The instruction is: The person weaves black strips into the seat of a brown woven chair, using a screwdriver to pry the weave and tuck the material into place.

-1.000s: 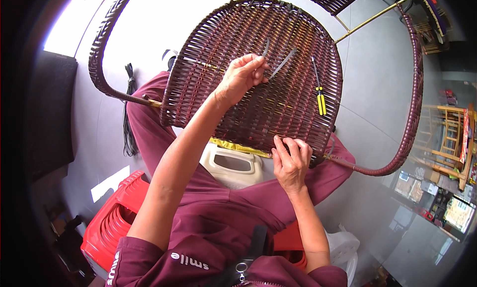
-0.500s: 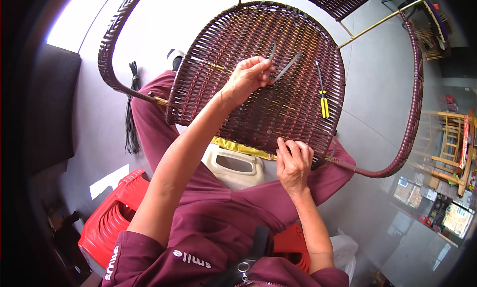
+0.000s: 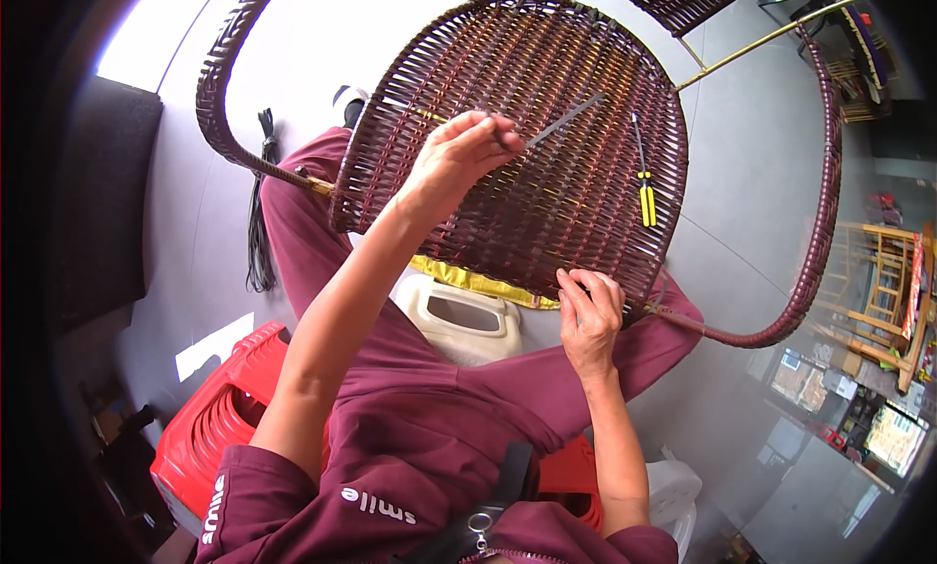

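A dark brown woven wicker chair seat (image 3: 595,105) rests across my legs, framed by wrapped arms and metal tubes. Over its left middle, my left hand (image 3: 467,156) is closed in a pinch on a flat grey strip (image 3: 566,115), whose long end points up and to the right. My right hand (image 3: 590,315) lies at the seat's front edge, fingers curled on the weaving. A screwdriver (image 3: 646,198) with a yellow-and-black handle lies on the right half of the seat. Yellow material (image 3: 449,274) shows beneath the front edge.
A cream plastic stool (image 3: 459,340) sits between my legs, red plastic stools (image 3: 210,437) at lower left. A bundle of dark strands (image 3: 260,247) lies left on the grey floor. Wooden frames (image 3: 883,310) stand at right; a dark panel (image 3: 107,203) is at far left.
My left hand has shifted a little left and turned; the short curved strip that rose from it earlier is out of sight. My right hand has stayed at the front edge.
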Demonstrator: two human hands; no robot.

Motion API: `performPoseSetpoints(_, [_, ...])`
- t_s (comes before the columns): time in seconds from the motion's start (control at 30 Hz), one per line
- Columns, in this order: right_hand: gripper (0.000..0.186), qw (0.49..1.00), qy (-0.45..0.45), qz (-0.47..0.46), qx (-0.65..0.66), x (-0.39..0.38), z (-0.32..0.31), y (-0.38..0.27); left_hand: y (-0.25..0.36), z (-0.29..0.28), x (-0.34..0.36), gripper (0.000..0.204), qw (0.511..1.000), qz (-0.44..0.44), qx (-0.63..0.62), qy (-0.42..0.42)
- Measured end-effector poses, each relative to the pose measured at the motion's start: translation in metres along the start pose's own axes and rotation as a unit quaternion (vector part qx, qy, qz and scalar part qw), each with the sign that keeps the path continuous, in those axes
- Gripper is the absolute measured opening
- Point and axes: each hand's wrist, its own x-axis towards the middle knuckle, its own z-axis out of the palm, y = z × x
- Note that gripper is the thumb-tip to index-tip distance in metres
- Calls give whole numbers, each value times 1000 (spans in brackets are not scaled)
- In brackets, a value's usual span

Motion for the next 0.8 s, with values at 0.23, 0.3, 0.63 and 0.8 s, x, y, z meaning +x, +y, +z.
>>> performPoseSetpoints(0.23, [39, 997, -18, -33, -74, -7, 2, -7, 9, -8, -27, 11, 999, 0, -28, 39])
performPoseSetpoints(0.3, [39, 997, -28, -29, -73, -7, 1, -10, 15, -8, -26, 23, 999, -22, 28, 34])
performPoseSetpoints(0.63, [43, 998, -30, -4, -58, -23, 23, -43, -16, -11, -135, 43, 703, 262, 660, 22])
performPoseSetpoints(0.8, [45, 995, -54, -26, -85, -10, 36, -48, -33, -27, -171, 53, 629, 230, 741, 37])
